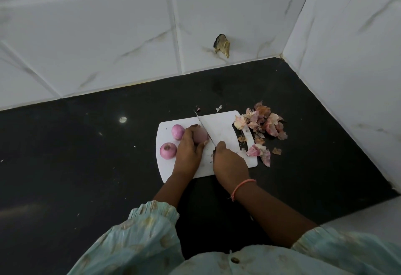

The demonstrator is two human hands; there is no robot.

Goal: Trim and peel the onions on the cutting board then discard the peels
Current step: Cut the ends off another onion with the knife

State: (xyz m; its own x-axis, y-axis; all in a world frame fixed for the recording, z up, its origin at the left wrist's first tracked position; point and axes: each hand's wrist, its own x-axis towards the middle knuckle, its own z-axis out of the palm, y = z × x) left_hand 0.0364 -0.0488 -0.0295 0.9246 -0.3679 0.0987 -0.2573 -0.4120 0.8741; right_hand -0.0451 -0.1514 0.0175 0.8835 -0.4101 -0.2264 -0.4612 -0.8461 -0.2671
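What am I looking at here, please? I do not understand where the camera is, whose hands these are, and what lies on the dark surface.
There is no machine. A person wears one camera on the head, looking down at their own hands. On the black counter lies a white cutting board. The left hand holds an onion steady on it. The right hand grips a knife, its blade against that onion. Two peeled onions wait at the board's left. A pile of peels lies beside the board's right edge, mostly on the counter.

Pale green patterned sleeves (152, 227), button (234, 259), orange thread bracelet (242, 185) on right wrist.
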